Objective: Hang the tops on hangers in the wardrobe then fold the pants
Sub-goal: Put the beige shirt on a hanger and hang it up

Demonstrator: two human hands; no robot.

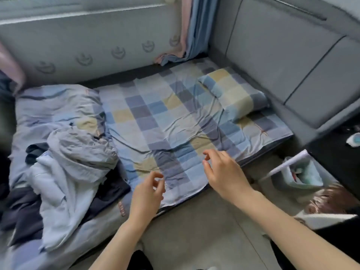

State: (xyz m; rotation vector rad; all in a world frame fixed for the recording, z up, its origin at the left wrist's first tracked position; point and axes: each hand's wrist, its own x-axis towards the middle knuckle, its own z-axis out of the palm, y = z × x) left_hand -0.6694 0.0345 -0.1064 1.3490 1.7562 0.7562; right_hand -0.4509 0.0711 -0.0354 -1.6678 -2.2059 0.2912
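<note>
Both hands are hovering over the near edge of the bed's checked blue, yellow and grey cotton sheet (pixel 155 121), and neither is touching fabric. The left hand (pixel 147 193) is holding nothing; its grip is released, with the fingers loosely curled. The right hand (pixel 224 172) is likewise holding nothing, its grip released, with the fingers relaxed and slightly bent. The garments are lying in a heap at the left side of the bed, well apart from the hands: a crumpled grey-lilac thin fabric top (pixel 83 149) is sitting uppermost, a pale blue soft garment (pixel 56 195) is spreading below and in front of it, and dark navy clothing (pixel 21 209) is lying beneath both. Whether the navy clothing is pants cannot be determined. A matching checked pillow (pixel 231 90) is resting at the far right of the bed, beside the grey padded headboard (pixel 282 61). A small bin lined with a pale bag (pixel 296 176) is standing on the floor to the right.
</note>
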